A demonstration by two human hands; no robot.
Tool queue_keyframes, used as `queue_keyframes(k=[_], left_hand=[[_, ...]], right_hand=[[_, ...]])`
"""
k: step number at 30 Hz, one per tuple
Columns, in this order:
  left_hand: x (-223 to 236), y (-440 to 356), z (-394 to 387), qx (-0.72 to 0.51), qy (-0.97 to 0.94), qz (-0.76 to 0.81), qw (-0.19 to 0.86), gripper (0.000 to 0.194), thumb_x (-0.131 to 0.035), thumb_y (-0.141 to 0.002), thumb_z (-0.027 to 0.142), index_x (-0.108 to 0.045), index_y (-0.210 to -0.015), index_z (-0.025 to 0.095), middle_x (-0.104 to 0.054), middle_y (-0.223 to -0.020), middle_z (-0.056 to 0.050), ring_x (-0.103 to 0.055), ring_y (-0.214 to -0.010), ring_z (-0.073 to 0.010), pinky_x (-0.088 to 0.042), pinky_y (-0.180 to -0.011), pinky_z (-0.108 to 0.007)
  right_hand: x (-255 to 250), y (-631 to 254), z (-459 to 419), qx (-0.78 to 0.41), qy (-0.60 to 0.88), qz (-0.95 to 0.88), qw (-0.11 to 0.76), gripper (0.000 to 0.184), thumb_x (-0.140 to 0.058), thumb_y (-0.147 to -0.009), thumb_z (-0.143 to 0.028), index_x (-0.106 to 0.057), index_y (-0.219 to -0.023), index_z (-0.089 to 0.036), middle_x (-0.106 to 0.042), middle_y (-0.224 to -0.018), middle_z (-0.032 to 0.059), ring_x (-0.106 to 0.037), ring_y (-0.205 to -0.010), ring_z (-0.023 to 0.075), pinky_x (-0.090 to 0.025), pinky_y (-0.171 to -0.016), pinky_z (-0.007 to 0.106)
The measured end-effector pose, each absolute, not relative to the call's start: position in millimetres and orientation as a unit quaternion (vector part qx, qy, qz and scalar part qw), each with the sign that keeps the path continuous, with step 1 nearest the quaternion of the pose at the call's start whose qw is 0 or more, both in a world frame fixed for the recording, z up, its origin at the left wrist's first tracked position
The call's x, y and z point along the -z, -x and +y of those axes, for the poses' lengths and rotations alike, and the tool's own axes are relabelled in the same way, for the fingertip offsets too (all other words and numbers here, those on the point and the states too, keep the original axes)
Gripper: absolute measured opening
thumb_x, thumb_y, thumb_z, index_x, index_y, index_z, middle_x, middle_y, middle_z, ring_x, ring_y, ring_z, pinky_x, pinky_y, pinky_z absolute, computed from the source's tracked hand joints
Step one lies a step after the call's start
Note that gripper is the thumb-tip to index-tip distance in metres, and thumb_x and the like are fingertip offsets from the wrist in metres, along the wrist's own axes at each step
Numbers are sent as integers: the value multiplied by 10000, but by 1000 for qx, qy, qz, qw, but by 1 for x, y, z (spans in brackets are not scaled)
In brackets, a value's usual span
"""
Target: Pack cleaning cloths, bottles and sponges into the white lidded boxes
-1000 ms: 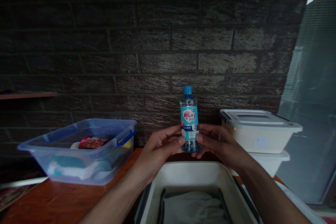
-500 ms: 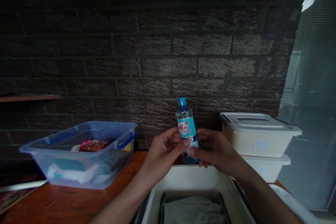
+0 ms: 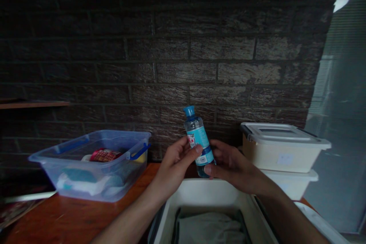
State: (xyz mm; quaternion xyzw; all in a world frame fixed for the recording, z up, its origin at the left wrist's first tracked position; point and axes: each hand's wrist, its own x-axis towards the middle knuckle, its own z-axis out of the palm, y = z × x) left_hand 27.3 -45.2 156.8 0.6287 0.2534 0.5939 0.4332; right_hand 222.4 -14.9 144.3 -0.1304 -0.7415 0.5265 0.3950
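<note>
The left hand [image 3: 175, 164] and the right hand [image 3: 236, 166] both hold a clear, blue-capped plastic bottle [image 3: 201, 138]. Its top leans left. It is up near the far edge of an open white plastic box [image 3: 204, 193], where a folded grey cloth [image 3: 208, 229] lies.

Nearest you, the bin [image 3: 206, 192] is centred, with a cloth [image 3: 208, 227] in it. At the bin's far end, the bottle [image 3: 201, 135] is held up between your left grip [image 3: 175, 164] and right grip [image 3: 236, 169], its top tilted to your left. Well to the left of the bottle, the tub [image 3: 51, 177] rests on the counter [image 3: 65, 217], and a packet [image 3: 105, 155] lies inside the tub. On your right, past the bottle, the upper box [image 3: 271, 154] sits on the lower box [image 3: 294, 183]. Behind the bottle, tub and boxes runs the wall [image 3: 171, 53]; at far left, higher than the tub, is a shelf [image 3: 34, 104].
</note>
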Motion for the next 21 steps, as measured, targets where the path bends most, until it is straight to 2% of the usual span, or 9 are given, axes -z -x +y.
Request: queue_keyframes(k=[2, 4, 8, 11, 16, 21], left_hand=[[-155, -26, -42, -598, -624, 254, 433, 333, -713, -925, 379, -689, -1165, 149, -744, -1144, -92, -656, -1055, -234, -483, -926, -316], [-153, -25, -40, -613, -611, 263, 427, 330, -704, -933, 384, -700, -1179, 163, -744, -1136, -79, -649, -1032, -213, -477, -922, -302], [-152, -25, -39, -638, -585, 273, 420, 317, -733, -907, 407, -731, -1119, 171, -747, -1091, -63, -641, -924, -180, -486, -859, -276], [-153, -26, -40, -637, -583, 266, 429, 319, -746, -894, 408, -738, -1093, 159, -746, -1046, -64, -638, -908, -181, -490, -842, -273], [-156, -26, -45, -627, -589, 254, 442, 300, -737, -907, 384, -715, -1085, 143, -743, -985, -60, -641, -908, -181, -485, -831, -272], [-159, -26, -47, -631, -580, 249, 451, 328, -754, -893, 383, -720, -1112, 142, -761, -1017, -65, -662, -920, -190, -495, -857, -287]], right_hand=[[-144, -222, -15, -532, 143, -733, 399, 640, -821, -852, -285, -547, -1430, -257, -720, -1112, 53, -656, -966, 165, -552, -813, 283], [-143, -221, -16, -535, 158, -731, 393, 673, -841, -828, -290, -544, -1430, -243, -721, -1056, 52, -659, -889, 163, -550, -740, 272], [-144, -220, -17, -529, 178, -743, 370, 636, -884, -769, -298, -609, -1338, -221, -708, -1041, 51, -637, -814, 153, -517, -636, 237], [-144, -222, -17, -537, 182, -749, 341, 519, -887, -764, -315, -664, -1214, -188, -688, -1021, 38, -609, -833, 145, -489, -682, 237], [-148, -227, -17, -554, 157, -772, 270, 326, -789, -867, -401, -687, -1038, -143, -647, -890, 27, -550, -787, 142, -450, -723, 275], [-149, -225, -20, -578, 151, -754, 273, 390, -818, -845, -356, -684, -1139, -138, -648, -968, 35, -536, -835, 143, -413, -771, 275]])
